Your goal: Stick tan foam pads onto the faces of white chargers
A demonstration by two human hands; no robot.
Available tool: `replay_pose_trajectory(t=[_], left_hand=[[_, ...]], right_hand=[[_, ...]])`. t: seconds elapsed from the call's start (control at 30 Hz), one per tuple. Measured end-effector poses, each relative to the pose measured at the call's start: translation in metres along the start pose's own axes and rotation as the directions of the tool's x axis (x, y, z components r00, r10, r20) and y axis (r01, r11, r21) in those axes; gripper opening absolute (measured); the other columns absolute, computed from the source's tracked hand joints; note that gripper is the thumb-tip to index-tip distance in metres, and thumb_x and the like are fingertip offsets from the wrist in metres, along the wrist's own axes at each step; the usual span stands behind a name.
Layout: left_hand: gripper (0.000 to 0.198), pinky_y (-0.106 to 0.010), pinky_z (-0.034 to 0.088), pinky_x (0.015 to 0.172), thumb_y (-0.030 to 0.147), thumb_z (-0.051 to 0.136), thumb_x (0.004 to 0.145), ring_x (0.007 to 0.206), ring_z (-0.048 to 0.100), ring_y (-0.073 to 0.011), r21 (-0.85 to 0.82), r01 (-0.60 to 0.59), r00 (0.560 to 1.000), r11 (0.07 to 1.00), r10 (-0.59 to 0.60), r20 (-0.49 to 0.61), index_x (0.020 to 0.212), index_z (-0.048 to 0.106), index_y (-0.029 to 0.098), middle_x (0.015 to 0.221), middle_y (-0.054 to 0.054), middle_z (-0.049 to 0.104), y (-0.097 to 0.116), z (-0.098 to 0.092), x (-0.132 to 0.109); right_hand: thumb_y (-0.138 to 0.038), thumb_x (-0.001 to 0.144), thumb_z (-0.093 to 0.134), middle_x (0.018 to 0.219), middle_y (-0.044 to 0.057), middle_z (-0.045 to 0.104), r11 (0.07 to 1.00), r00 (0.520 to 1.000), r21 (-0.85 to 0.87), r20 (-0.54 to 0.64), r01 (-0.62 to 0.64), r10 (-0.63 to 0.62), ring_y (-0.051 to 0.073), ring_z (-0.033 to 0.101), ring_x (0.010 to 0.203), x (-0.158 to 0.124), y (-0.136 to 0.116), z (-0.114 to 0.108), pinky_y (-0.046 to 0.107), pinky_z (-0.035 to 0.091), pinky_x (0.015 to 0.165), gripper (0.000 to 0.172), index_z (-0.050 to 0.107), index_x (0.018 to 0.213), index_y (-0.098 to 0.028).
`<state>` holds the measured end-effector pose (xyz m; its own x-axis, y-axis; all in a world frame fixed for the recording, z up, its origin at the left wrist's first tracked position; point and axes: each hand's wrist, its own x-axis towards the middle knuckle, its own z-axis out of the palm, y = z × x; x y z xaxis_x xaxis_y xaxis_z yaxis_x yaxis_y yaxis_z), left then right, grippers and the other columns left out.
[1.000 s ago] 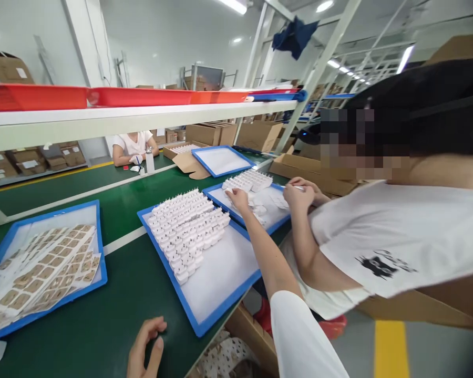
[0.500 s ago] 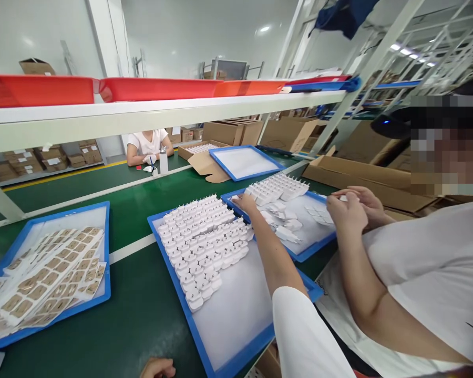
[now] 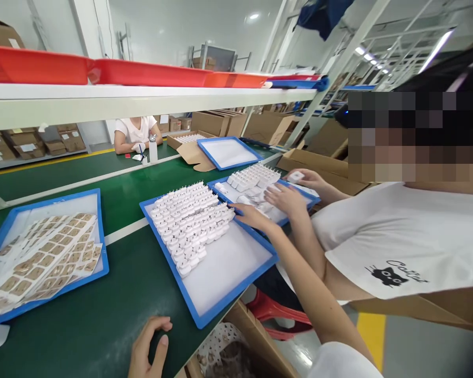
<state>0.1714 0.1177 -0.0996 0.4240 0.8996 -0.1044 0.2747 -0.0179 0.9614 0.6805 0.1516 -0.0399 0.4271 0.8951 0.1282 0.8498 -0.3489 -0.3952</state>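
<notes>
My right hand (image 3: 254, 216) reaches out over the near blue-rimmed tray (image 3: 224, 315). Its fingers are stretched out at the right end of the rows of white plastic pieces (image 3: 189, 215), which have small pins on top; whether the fingertips touch a piece is unclear. At the bottom of the view, my left hand (image 3: 147, 346) is over the green tabletop, thumb and fingers apart, nothing in it. A second blue-rimmed tray (image 3: 313, 199) adjoins the first and holds more white pieces (image 3: 252, 176), some loose. A co-worker's hand (image 3: 286, 199) is over it.
The co-worker's other hand (image 3: 311, 181) holds a white piece. On the left, a tray (image 3: 104, 231) carries sheets of tan stickers (image 3: 51, 257). Red bins (image 3: 150, 72) stand on the shelf above. Below the table edge is an open carton (image 3: 256, 341). Another person (image 3: 136, 131) sits across.
My right hand has drawn back from the second tray to the end of the rows. More of my left hand shows. The co-worker has lowered one hand to the second tray; the view has shifted right.
</notes>
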Motion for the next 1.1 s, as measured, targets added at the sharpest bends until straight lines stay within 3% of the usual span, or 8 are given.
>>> replay_pose_trajectory(t=[0.17, 0.4, 0.5, 0.63, 0.7, 0.8, 0.93, 1.1], left_hand=[[0.055, -0.037, 0.063, 0.086, 0.072, 0.054, 0.089, 0.103, 0.075, -0.0301, -0.003, -0.076, 0.995, 0.997, 0.076, 0.072, 0.103, 0.076, 0.023, 0.102, -0.013, 0.078, 0.001, -0.01, 0.005], [0.053, -0.04, 0.059, 0.093, 0.068, 0.052, 0.093, 0.103, 0.073, -0.0284, -0.043, -0.148, 0.983, 0.988, 0.152, 0.101, 0.098, 0.075, 0.021, 0.102, -0.012, 0.077, 0.025, -0.015, 0.0], [0.053, -0.043, 0.054, 0.102, 0.067, 0.051, 0.094, 0.109, 0.071, -0.0282, -0.134, -0.125, 0.966, 0.983, 0.151, 0.208, 0.104, 0.073, 0.02, 0.109, -0.013, 0.076, 0.039, -0.002, -0.004], [0.077, -0.048, 0.047, 0.114, 0.076, 0.067, 0.08, 0.13, 0.061, -0.0324, -0.361, -0.026, 0.903, 0.932, 0.177, 0.392, 0.133, 0.059, 0.021, 0.138, -0.018, 0.065, 0.068, 0.023, -0.012], [0.091, -0.047, 0.049, 0.111, 0.078, 0.074, 0.071, 0.129, 0.062, -0.0328, -0.494, 0.005, 0.854, 0.869, 0.254, 0.455, 0.137, 0.052, 0.02, 0.142, -0.02, 0.061, 0.083, 0.029, -0.019], [0.062, -0.04, 0.054, 0.102, 0.065, 0.074, 0.081, 0.112, 0.069, -0.0261, -0.615, -0.025, 0.844, 0.788, 0.346, 0.41, 0.117, 0.056, 0.019, 0.12, -0.015, 0.071, 0.099, 0.024, -0.028], [0.026, -0.028, 0.054, 0.081, 0.034, 0.072, 0.088, 0.087, 0.068, -0.0156, -0.462, -0.177, 0.892, 0.869, 0.34, 0.298, 0.102, 0.055, 0.02, 0.098, -0.005, 0.07, 0.1, -0.001, -0.031], [0.021, -0.022, 0.044, 0.064, 0.016, 0.066, 0.077, 0.07, 0.056, -0.0114, -0.221, -0.38, 0.856, 0.898, 0.432, 0.283, 0.094, 0.055, 0.02, 0.083, 0.001, 0.061, 0.093, -0.017, -0.029]], right_hand=[[-0.027, 0.095, 0.066, 0.121, 0.01, 0.069, 0.998, 0.993, -0.052, -0.112, 0.019, -0.024, 0.022, 0.069, 0.106, -0.024, -0.018, 0.025, 0.044, 0.058, 0.095, 0.027, 0.066, 0.12, -0.015], [-0.041, 0.097, 0.063, 0.098, 0.007, 0.071, 0.999, 0.943, -0.033, -0.331, -0.041, 0.028, 0.017, 0.068, 0.084, -0.076, -0.04, 0.005, 0.036, 0.059, 0.078, 0.028, 0.066, 0.102, -0.014], [-0.044, 0.096, 0.056, 0.086, 0.011, 0.07, 0.998, 0.84, 0.008, -0.54, -0.055, 0.051, 0.023, 0.068, 0.076, -0.137, -0.074, 0.016, 0.036, 0.057, 0.071, 0.028, 0.063, 0.09, -0.018], [-0.044, 0.094, 0.06, 0.084, 0.008, 0.07, 0.999, 0.699, 0.045, -0.715, 0.025, 0.015, 0.023, 0.069, 0.074, -0.232, -0.158, 0.065, 0.035, 0.058, 0.064, 0.021, 0.059, 0.095, -0.023], [-0.036, 0.089, 0.069, 0.088, 0.007, 0.072, 0.968, 0.624, 0.043, -0.772, 0.247, -0.125, 0.023, 0.07, 0.075, -0.268, -0.204, 0.086, 0.035, 0.058, 0.062, 0.014, 0.061, 0.095, -0.026], [-0.019, 0.09, 0.066, 0.097, 0.006, 0.074, 0.837, 0.505, 0.01, -0.802, 0.547, -0.32, 0.024, 0.072, 0.087, -0.299, -0.252, 0.091, 0.04, 0.063, 0.071, 0.021, 0.063, 0.108, -0.029], [-0.023, 0.093, 0.065, 0.105, 0.01, 0.073, 0.794, 0.716, 0.246, -0.628, 0.555, -0.306, 0.025, 0.072, 0.094, -0.314, -0.268, 0.064, 0.043, 0.063, 0.074, 0.016, 0.068, 0.108, -0.025], [-0.011, 0.091, 0.065, 0.103, 0.007, 0.075, 0.79, 0.755, 0.362, -0.629, 0.494, -0.184, 0.021, 0.072, 0.085, -0.318, -0.282, 0.038, 0.037, 0.062, 0.068, 0.024, 0.07, 0.107, -0.028]])
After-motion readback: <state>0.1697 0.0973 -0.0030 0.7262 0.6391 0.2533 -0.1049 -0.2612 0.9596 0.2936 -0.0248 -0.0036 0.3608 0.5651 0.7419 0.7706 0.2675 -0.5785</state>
